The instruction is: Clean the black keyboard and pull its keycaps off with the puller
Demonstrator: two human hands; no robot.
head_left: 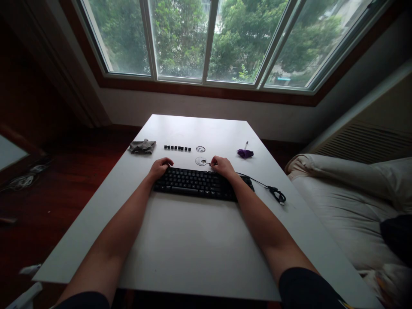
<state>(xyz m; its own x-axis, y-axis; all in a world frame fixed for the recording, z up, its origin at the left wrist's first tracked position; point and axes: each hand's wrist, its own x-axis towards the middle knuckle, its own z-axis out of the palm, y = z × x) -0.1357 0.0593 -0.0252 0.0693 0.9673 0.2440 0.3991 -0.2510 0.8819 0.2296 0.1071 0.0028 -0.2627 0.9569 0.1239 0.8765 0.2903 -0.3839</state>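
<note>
A black keyboard [189, 182] lies across the white table [193, 240] in front of me. At its far left corner, my left hand [160, 167] is closed with bent fingers around the edge. My right hand [222, 165] is over the far edge on the right, thumb and fingers pinched together. A small thin thing shows at those fingertips, too small to name. Just left of them is a round, clear-rimmed dish [197, 162] with something dark in it. Behind it lies a second round piece [200, 149]. Several black keycaps [177, 148] stand in a row beyond the keyboard.
A crumpled grey cloth [143, 146] lies at the far left of the table. Toward the right is a purple brush-like thing [245, 153] with a pale handle. The keyboard's coiled cable [276, 194] rests near the right edge. A light sofa [325, 197] stands beside the table.
</note>
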